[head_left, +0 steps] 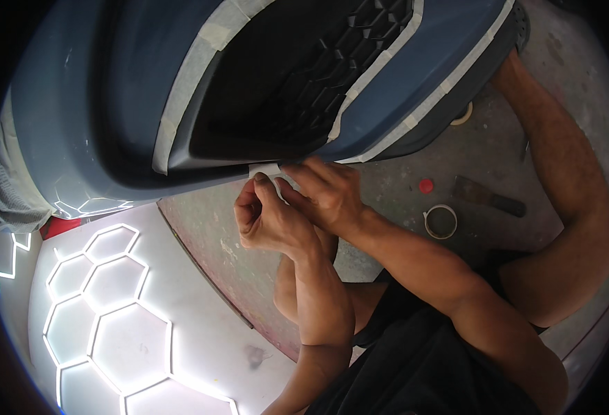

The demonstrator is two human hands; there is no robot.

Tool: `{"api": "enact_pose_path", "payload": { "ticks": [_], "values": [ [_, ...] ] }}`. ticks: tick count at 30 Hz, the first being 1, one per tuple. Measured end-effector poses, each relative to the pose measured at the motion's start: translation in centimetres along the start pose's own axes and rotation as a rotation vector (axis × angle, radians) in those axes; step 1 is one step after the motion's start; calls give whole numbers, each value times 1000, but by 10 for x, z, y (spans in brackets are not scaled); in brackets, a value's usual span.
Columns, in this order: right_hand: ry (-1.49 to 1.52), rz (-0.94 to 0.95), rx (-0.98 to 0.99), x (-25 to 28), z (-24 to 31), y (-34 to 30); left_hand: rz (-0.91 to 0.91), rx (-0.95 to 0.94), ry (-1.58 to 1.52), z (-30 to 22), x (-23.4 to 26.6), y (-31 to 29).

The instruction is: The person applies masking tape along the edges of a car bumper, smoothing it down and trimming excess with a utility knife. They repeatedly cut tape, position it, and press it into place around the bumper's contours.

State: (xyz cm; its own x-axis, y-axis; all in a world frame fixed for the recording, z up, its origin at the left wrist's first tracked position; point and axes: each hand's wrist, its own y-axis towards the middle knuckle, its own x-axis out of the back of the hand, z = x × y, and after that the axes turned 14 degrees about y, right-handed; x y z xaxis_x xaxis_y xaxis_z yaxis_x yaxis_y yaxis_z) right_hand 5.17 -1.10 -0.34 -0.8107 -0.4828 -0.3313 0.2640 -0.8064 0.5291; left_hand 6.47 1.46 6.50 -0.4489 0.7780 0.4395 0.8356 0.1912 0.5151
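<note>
"What is the left hand (273, 221) doing?"

"Its thumb and forefinger are pinched narrow on a short, pale strip of paper masking tape (264, 169)."

"And the right hand (329, 197)?"

"Its fingertips bunch close together at the strip's three o'clock end. I can't tell whether they grip it or only press."

"Where exactly is the strip?"

"At the lower edge of a large, curved, blue-grey bumper (55, 138), just at twelve o'clock from the left hand."

"What's around it?"

"From the hands, a black hexagonal-mesh grille (318, 90) sits toward twelve to one o'clock, and a wide cream tape border (187, 76) between ten and eleven. Near three o'clock, on the stained grey concrete floor (394, 235), lie a small round red cap (425, 185), a pale ring-shaped tape roll (455, 221) and a dark flat-bladed tool (484, 194)."
</note>
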Motion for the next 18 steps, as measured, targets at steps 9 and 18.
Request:
{"api": "enact_pose_path", "payload": {
  "ticks": [9, 18],
  "values": [
    [-43, 39, 10, -9, -5, -4, -21, -66, 85, 0, 1, 4],
    [-3, 28, 12, -9, -5, -2, -67, -80, 45, 2, -2, 4]
  ]
}}
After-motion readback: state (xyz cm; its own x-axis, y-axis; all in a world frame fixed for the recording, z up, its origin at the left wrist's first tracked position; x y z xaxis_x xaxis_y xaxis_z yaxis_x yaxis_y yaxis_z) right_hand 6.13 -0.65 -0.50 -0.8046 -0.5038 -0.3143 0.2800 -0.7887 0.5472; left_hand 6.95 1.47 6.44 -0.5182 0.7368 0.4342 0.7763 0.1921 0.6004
